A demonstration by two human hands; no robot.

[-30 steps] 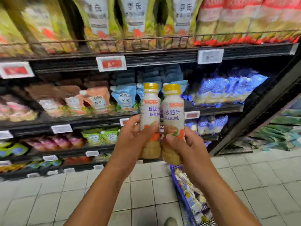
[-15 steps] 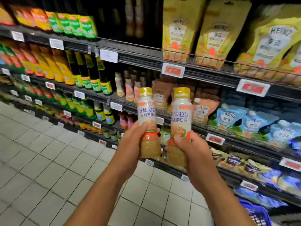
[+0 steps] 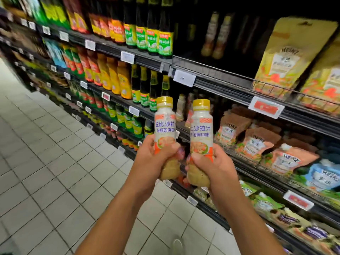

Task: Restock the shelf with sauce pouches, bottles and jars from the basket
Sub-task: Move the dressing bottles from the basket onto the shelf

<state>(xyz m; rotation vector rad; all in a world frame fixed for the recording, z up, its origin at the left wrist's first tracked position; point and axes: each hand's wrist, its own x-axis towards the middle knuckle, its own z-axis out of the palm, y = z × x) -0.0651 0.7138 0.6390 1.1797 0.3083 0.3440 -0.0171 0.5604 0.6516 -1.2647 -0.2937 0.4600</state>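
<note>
Fingers of the left hand (image 3: pixel 156 159) curl round the lower half of a pale plastic dressing bottle with a yellow cap (image 3: pixel 165 129). The right hand (image 3: pixel 211 162) grips a second yellow-capped dressing bottle (image 3: pixel 201 133) the same way. Both bottles are upright, side by side, and held in the air in front of the black metal shelf (image 3: pixel 220 85), not yet on it. Just behind them, on the middle tier, a few similar pale bottles (image 3: pixel 181 107) stand in a dim gap beside brown Heinz sauce pouches (image 3: pixel 257 142). That gap looks like the likely slot, so these two seem fetched but unplaced. The basket is out of view, so how much stock remains cannot be told.
</note>
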